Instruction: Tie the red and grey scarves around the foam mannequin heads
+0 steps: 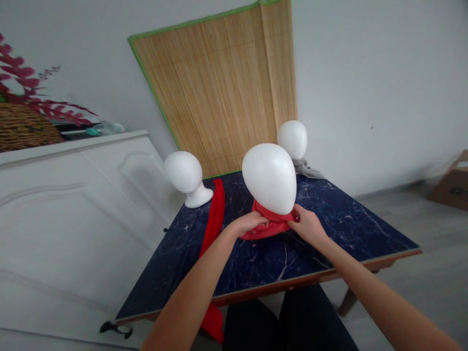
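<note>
A white mannequin head (pixel 269 175) stands in front of me on the dark blue marbled table (pixel 285 263). Round its neck lies a coral-red scarf (pixel 272 226), bunched in folds. At the left side of the neck, my left hand (pixel 252 223) has its fingers closed in the cloth. My right hand (pixel 306 225) pinches the scarf on the other side, just under the head. A long bright-red scarf (pixel 215 209) stretches along the table to the left, passes behind my left forearm and hangs over the front edge.
A bare mannequin head (pixel 185 173) stands at the back left. Another head (pixel 292 139) with a grey scarf (pixel 307 169) is behind on the right. A white cabinet (pixel 73 209) borders the table's left side; a cardboard box (pixel 451 183) sits at far right.
</note>
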{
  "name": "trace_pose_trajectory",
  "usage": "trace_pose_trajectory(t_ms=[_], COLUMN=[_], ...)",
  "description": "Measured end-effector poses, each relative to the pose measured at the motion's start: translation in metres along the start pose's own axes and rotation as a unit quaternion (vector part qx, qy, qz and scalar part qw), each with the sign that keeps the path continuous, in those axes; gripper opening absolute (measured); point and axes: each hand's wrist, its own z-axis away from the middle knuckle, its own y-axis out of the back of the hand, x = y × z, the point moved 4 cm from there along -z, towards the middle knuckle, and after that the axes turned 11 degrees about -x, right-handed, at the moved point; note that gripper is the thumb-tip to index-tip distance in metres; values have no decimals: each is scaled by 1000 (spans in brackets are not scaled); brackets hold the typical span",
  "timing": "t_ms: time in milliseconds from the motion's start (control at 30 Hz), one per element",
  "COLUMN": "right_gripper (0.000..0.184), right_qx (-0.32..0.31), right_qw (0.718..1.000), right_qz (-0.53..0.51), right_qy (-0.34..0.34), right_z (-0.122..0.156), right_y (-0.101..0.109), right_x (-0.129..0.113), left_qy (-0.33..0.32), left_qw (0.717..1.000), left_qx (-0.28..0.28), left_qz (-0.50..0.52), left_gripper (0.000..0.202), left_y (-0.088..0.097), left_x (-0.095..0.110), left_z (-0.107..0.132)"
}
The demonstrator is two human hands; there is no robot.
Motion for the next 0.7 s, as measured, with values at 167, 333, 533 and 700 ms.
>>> trace_pose_trajectory(t_ms=[167, 333, 533, 700], right_gripper=[9, 19, 29, 64], right_qx=[8, 14, -2, -77], right_qw=[999, 999, 998, 980], right_qz=[39, 31, -56, -180], right_qy=[-7, -3, 9, 41], right_z=[-23, -48, -63, -63], right_y=[21, 18, 12, 10], right_x=[8, 8, 21, 26], left_qy=[44, 26, -11, -7], left_qw=[997, 985, 971, 962], left_qx=[-51, -119, -156, -188], left_qz=[48, 119, 179, 199], left_gripper=[44, 48, 47, 43], left_y=[1, -7, -6, -10], left_x=[-7, -18, -26, -27], left_z=[12, 9, 0, -3])
